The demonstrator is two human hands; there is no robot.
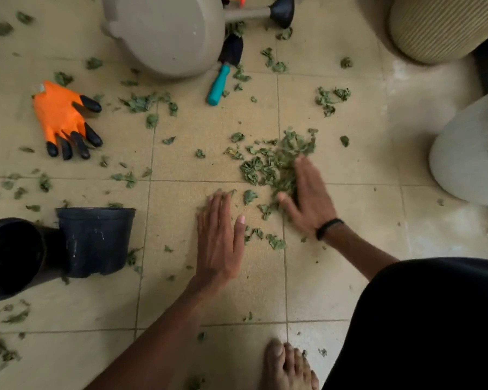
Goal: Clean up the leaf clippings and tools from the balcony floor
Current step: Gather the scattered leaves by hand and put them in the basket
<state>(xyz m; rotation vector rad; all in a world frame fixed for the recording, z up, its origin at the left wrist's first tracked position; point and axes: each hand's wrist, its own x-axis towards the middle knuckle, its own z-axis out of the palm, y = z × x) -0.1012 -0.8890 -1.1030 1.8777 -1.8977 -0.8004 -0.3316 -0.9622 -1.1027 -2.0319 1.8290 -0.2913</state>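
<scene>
A heap of green leaf clippings [276, 161] lies on the beige tiled floor [203, 130], with loose bits scattered all around. My right hand [307, 195] lies flat and open against the right side of the heap, fingers spread. Flat on the tile to the heap's lower left, my left hand [219, 237] is open with its fingertips touching a few clippings. A trowel with a teal handle [219, 85] lies near the far middle. An orange glove with black claw tips [65, 119] rests at the left.
Two black plastic pots [96, 240] lie on their sides at the left. A tan watering can [166, 32] stands at the far middle, a ribbed beige planter [440, 26] at far right, a grey pot [471, 153] at right. My bare foot [288, 367] is at the bottom.
</scene>
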